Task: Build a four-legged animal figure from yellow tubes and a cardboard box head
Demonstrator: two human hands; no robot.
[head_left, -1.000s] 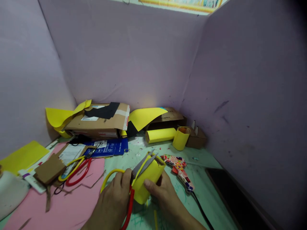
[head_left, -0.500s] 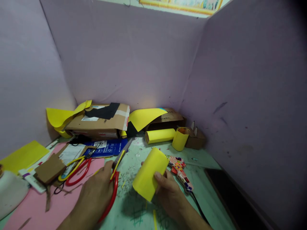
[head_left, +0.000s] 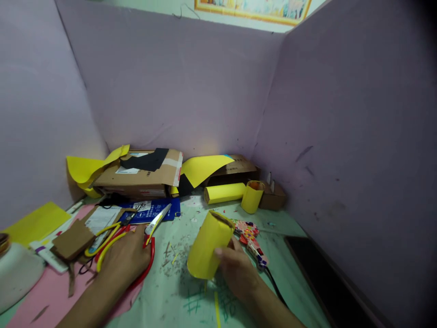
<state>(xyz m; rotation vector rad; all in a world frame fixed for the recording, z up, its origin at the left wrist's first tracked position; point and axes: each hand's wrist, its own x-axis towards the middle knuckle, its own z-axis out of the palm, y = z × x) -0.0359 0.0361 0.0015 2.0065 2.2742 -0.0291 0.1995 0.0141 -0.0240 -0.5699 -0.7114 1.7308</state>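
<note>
My left hand (head_left: 131, 253) is closed on a pair of scissors (head_left: 160, 219), whose red and yellow handle loops stick out on either side of the hand. The blades point away from me, by a blue packet (head_left: 153, 209). My right hand (head_left: 237, 269) grips a yellow paper-covered tube (head_left: 208, 248) from the right, thumb on its near side. The tube is held tilted over the table, its upper end showing a brown cardboard rim. Behind that hand lies a hot glue gun (head_left: 251, 239) with a patterned body and a black cord.
Another pair of scissors (head_left: 128, 217) lies left on brown card scraps (head_left: 73, 239) and pink paper (head_left: 41, 296). A lying yellow roll (head_left: 223, 193) and an upright yellow tube (head_left: 251, 198) stand at the back, near cardboard boxes (head_left: 146, 175). A dark flat panel (head_left: 317, 273) is at right.
My left hand with the scissors has moved left and lower, toward the other scissors. My right hand has turned the yellow tube more upright, so its top rim now shows.
</note>
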